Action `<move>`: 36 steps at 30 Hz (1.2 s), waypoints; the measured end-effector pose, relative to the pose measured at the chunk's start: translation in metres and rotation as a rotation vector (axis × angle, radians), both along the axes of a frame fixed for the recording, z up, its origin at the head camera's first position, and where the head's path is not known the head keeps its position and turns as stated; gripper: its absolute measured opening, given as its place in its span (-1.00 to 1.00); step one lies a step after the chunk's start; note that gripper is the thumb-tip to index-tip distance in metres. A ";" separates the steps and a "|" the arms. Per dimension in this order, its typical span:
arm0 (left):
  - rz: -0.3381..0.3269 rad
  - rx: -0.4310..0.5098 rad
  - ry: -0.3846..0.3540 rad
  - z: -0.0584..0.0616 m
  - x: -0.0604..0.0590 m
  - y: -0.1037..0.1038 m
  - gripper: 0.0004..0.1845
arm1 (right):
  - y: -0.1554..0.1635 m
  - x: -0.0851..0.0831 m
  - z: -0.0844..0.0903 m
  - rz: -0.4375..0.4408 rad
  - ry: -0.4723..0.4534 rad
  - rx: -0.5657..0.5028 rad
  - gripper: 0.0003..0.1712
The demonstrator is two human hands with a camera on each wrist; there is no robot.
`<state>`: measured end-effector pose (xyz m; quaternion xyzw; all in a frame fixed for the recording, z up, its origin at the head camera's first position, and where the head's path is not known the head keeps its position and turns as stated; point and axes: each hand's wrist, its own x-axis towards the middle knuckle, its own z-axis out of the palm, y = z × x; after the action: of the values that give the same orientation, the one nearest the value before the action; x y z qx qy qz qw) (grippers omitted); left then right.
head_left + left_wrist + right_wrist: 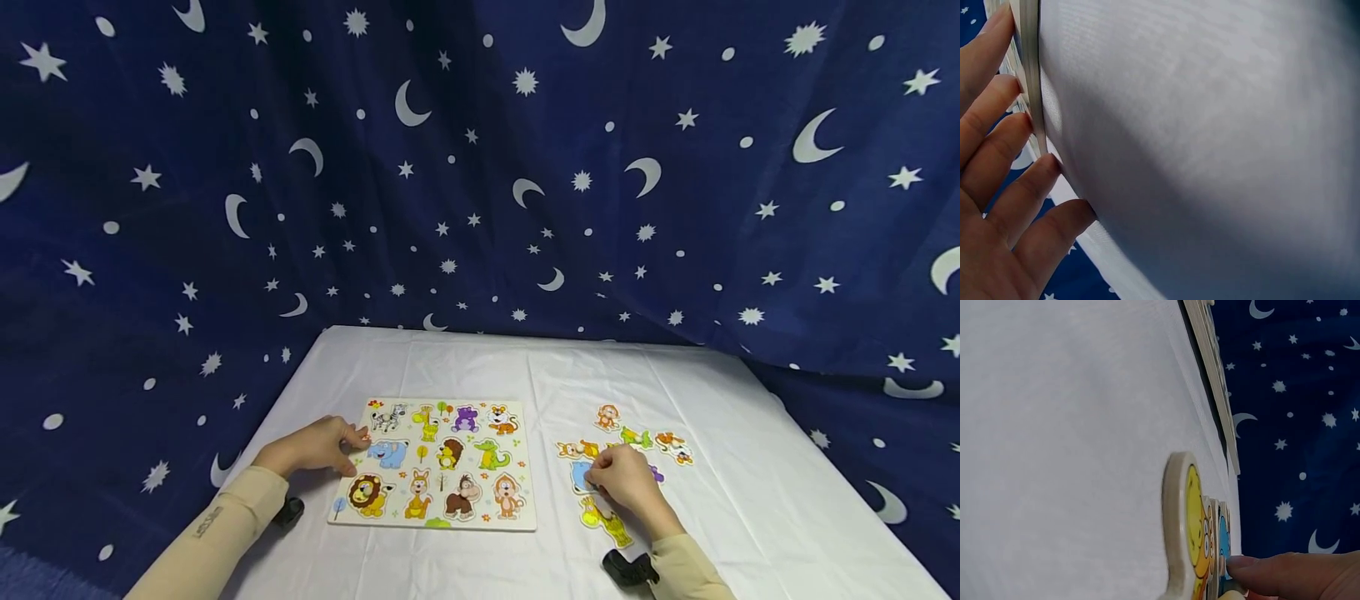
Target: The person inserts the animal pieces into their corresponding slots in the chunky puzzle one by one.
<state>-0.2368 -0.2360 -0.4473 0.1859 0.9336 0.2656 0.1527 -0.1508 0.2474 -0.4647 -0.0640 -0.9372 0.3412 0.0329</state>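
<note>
A white animal puzzle board (431, 493) lies flat on the table. At its left edge rests my left hand (321, 444), fingers spread and fingertips right at the edge; the left wrist view has the fingertips (1044, 165) along the board's side (1030, 69). Off to the right, my right hand (628, 483) pinches a blue animal puzzle piece (579, 477). The right wrist view has its thumb (1297, 574) against the blue piece (1224, 534); the other fingers are mostly hidden. A giraffe piece (606, 522) lies just in front of that hand.
Around the right hand lie a kangaroo piece (573, 450), a monkey piece (607, 417), a crocodile piece (636, 437), a tiger piece (675, 448) and a purple piece (657, 473). White cloth (465, 567) covers the table. A starry blue curtain (480, 167) hangs behind it.
</note>
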 end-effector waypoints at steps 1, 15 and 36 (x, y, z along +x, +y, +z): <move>-0.008 -0.005 0.002 0.001 0.000 0.000 -0.45 | 0.000 0.001 -0.001 -0.001 -0.001 -0.005 -0.73; -0.038 -0.037 0.016 0.015 -0.012 0.007 -0.43 | 0.002 0.001 0.006 -0.006 0.015 -0.018 -0.91; -0.002 -0.038 -0.014 0.005 -0.004 0.003 -0.41 | 0.001 0.001 0.005 0.076 0.007 0.028 -0.93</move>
<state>-0.2404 -0.2332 -0.4420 0.1822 0.9371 0.2489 0.1631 -0.1497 0.2482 -0.4596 -0.0266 -0.9436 0.3292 0.0238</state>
